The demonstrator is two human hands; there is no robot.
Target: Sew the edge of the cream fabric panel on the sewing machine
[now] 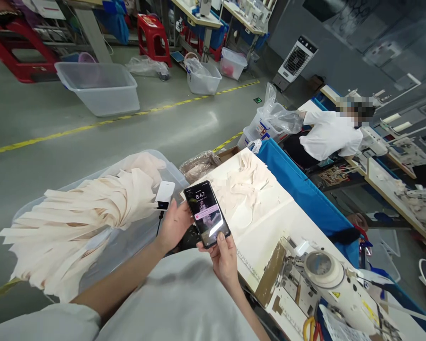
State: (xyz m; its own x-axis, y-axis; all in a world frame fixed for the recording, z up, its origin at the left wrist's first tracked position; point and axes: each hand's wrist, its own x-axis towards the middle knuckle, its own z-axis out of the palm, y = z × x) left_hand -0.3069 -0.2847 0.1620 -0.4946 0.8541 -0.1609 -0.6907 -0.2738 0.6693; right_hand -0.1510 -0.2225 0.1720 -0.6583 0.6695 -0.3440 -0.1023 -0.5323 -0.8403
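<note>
A black smartphone [206, 213] is tilted in front of my body, its lit screen showing 8:47. My right hand [223, 255] grips its lower end, thumb on the front and fingers behind. My left hand [175, 225] is at the phone's left edge with its fingers extended; their tips meet the edge or pass behind it, I cannot tell which. Just beyond the left thumb is a small white device [165, 193] with a black cable below it. To the left, a clear plastic tub [102, 265] holds a bundle of cream fabric strips [102, 203].
On the white worktable [266, 222] lie cream fabric pieces [246, 182]; a sewing machine [333, 279] and yellow-handled scissors [308, 327] are at its near end. A blue cloth trough [305, 189] runs alongside. A co-worker [330, 135] sits beyond. Plastic bins [99, 90] stand across the floor.
</note>
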